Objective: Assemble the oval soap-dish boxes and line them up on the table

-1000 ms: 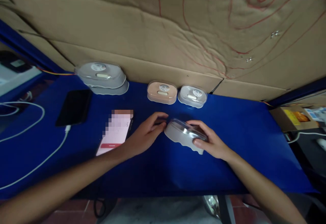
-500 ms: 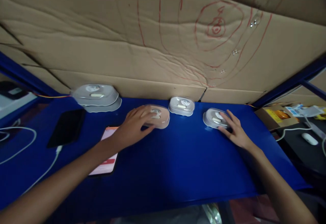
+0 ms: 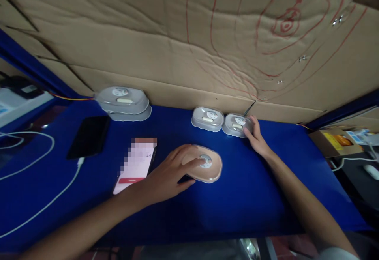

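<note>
My left hand (image 3: 174,168) reaches over the left side of a peach-coloured oval container (image 3: 215,170) with a clear lid and a round sticker. Its index finger rests on the sticker, and the thumb is by the near edge. Farther back, my right hand (image 3: 257,135) grips the right end of a small grey lidded container (image 3: 232,131), with the thumb in front and fingers behind. Directly left of that one stands a similar grey container (image 3: 201,125), touching or nearly so. Both grey lids carry a pale tab and a round sticker.
Two stacked grey containers (image 3: 130,108) stand at the back left. A dark phone (image 3: 89,137) on a white cable and a lit phone (image 3: 137,161) lie on the blue tabletop (image 3: 237,197). Behind rises a cardboard wall (image 3: 133,47) with red drawn rings. An open cardboard box (image 3: 331,147) is at right.
My left hand has drawn the peach container nearer and rightward. My right hand has slid its grey container left, beside the other grey one. The view has shifted slightly.
</note>
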### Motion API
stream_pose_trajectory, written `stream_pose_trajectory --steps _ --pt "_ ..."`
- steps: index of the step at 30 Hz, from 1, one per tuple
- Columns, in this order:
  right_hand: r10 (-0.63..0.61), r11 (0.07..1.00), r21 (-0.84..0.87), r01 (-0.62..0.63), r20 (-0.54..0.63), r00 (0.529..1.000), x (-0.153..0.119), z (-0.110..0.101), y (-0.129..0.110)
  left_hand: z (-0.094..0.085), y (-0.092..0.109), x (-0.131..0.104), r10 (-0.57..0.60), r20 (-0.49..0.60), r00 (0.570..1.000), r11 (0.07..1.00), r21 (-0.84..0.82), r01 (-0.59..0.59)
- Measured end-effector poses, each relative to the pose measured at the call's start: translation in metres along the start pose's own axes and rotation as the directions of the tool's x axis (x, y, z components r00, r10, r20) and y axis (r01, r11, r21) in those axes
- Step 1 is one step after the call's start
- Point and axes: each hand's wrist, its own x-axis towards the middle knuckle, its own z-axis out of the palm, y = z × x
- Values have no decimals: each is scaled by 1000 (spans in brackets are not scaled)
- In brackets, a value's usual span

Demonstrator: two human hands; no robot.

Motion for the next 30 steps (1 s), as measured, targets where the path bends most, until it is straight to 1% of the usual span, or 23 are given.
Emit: stream_pose_trajectory --steps 3,5,6,7,8,9,10,11,12,13,14,15,16,18,19,20,22,23,24,25,28,30 --pt "36 998 47 -39 61 997 11 9 -9 4 2 -4 -52 13 999 998 -25 52" --pt "57 997 56 -61 73 996 11 13 -28 6 4 -6 -95 19 995 994 -45 96" --pt "49 997 49 -51 45 998 6 15 -42 7 4 -6 -111 17 994 993 -42 112" --pt "20 999 40 -21 23 1000 -1 17 -58 7 4 -6 -125 15 992 991 -34 126" --pt "-42 999 17 42 -14 999 -12 19 -76 8 4 -6 -138 13 990 990 -29 138" --pt "-152 988 3 152 -5 988 -24 21 -95 9 3 -5 -150 20 989 988 -35 150" --pt "-281 960 26 279 116 953 -38 23 -114 9 2 -5 -157 30 987 985 -60 159" --pt "-396 916 67 395 295 870 -52 25 -131 10 1 -4 -160 40 986 981 -102 164" --pt "-447 885 76 460 419 790 -64 27 -145 10 1 -4 -164 48 985 973 -156 170" --pt "-449 878 69 474 466 762 -75 28 -156 10 1 -3 -177 47 983 959 -215 183" --pt "-444 878 75 472 494 747 -82 30 -163 10 1 -3 -203 40 978 937 -281 206" --pt "-432 891 95 445 483 762 -86 31 -166 9 2 -2 -240 28 970 906 -352 234" --pt "-421 904 143 402 451 787 -87 32 -165 7 4 -2 -283 21 959 866 -425 265" --pt "-400 910 275 312 373 837 -83 31 -155 2 7 -1 -361 39 932 773 -546 323" --pt "-371 913 304 273 333 867 -79 30 -148 -1 9 0 -388 60 920 730 -590 346" --pt "-331 925 289 247 296 896 -75 29 -140 -4 11 0 -408 90 909 687 -625 370" --pt "-259 959 176 221 233 938 -67 27 -127 -8 12 0 -434 171 885 596 -681 424" --pt "-238 968 131 213 219 946 -65 27 -124 -10 12 0 -434 214 875 549 -707 446" --pt "-233 970 126 209 219 948 -64 27 -122 -10 12 0 -426 252 869 506 -730 460" --pt "-239 965 164 205 226 944 -65 28 -122 -10 11 0 -415 277 867 471 -750 465" --pt "-284 924 332 188 272 920 -74 33 -133 -5 7 0 -388 302 871 391 -802 452" --pt "-316 917 335 215 287 904 -80 36 -141 -1 4 1 -406 296 864 332 -834 441"
